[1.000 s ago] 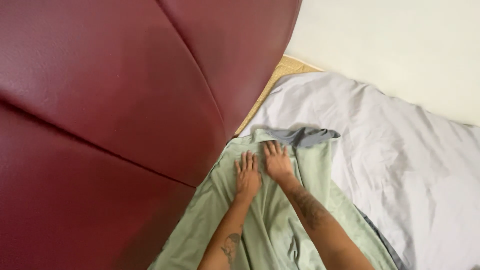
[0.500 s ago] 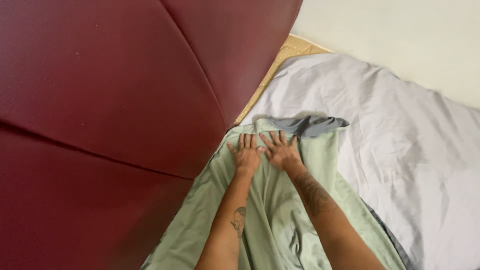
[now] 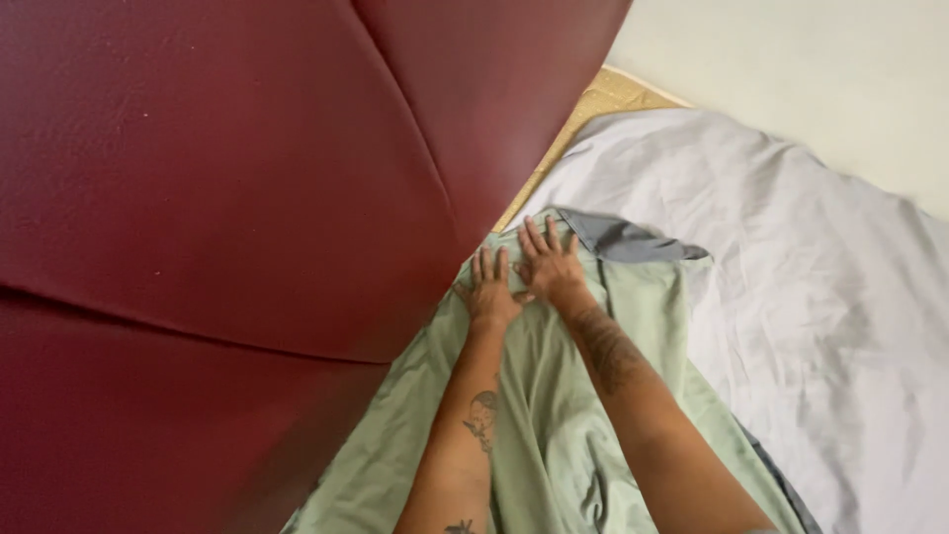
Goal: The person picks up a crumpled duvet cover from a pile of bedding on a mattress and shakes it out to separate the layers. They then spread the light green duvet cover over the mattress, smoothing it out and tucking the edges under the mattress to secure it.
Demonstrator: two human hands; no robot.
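Obs., head view, near to far.

Nearest: both forearms run up from the lower edge, lying over a pale green cloth (image 3: 554, 435) that is loosely rumpled between and beside them. Deep folds show low down, near the frame's edge.

Middle: left hand (image 3: 489, 295) lies flat on the green cloth, fingers (image 3: 481, 267) spread and extended, gripping nothing. Right hand (image 3: 552, 269) lies just beside it, thumb sides touching or nearly so; its fingers also stretched out and pressed on the fabric, no pinch visible. Both palms rest at the cloth's far end, close to its upper edge.

Just beyond the right hand: a grey band (image 3: 633, 240), apparently the cloth's underside or lining turned over at the corner; cannot tell which.

Left of the hands: a large dark red padded surface (image 3: 217, 198) with seams, its edge touching or overlapping the green cloth's left margin.

Farther: a light grey sheet (image 3: 791, 267) under the cloth, creased all over; a strip of woven tan mat (image 3: 598, 99); then a pale wall (image 3: 811, 69).

Risk notes (judgement):
- Flat palms hold by friction only. A push could slide the green cloth over the grey sheet and bunch both.
- The rumpled part near the forearms may get pressed into set creases.
- The left margin may snag or tuck under the red padding, skewing the edge.
- The turned grey corner may stay folded over if smoothed flat as it lies.
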